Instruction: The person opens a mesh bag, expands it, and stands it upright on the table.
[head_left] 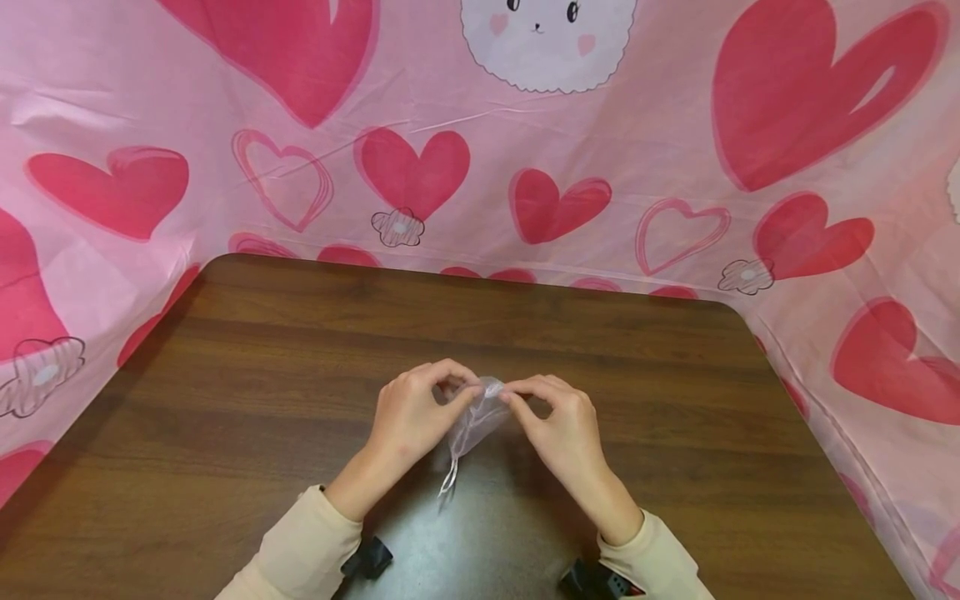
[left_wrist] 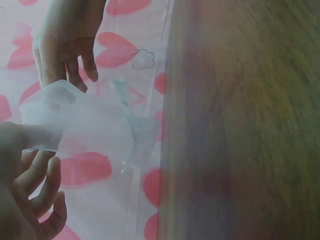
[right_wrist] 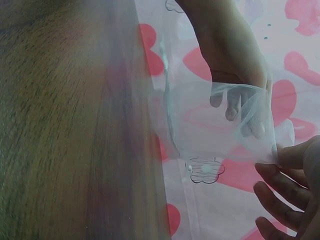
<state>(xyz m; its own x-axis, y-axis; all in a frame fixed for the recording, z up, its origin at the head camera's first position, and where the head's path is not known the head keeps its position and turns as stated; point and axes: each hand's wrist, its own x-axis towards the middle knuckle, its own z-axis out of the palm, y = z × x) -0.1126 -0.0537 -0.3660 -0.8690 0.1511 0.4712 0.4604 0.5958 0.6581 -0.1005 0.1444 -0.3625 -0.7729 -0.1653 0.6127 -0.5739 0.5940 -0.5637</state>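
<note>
Head view: a small see-through bag hangs between a person's two bare hands, near the middle of the near part of the brown table. From where I stand, the left hand pinches one side of the bag's far end between thumb and forefinger, and the right hand pinches the other side the same way, the two sets of fingertips near each other but apart. The bag's long axis runs slantwise from that pinched end back toward the person and to the left, narrowing to a thin white cord loop at the near end. So the loop lies on the person's side of both hands, and the left hand is the nearer of the two to it. Whether the loop touches the table I cannot tell.

Both wrist views show the thin cloth stretched between the hands, with a darker gathered band across it, away from the pinched edge. On the right hand the other fingers fan loosely below the pinch; the left hand's fingers show through the cloth, and I can't tell if any sit inside. Pink cloth with red hearts stands behind the table.
</note>
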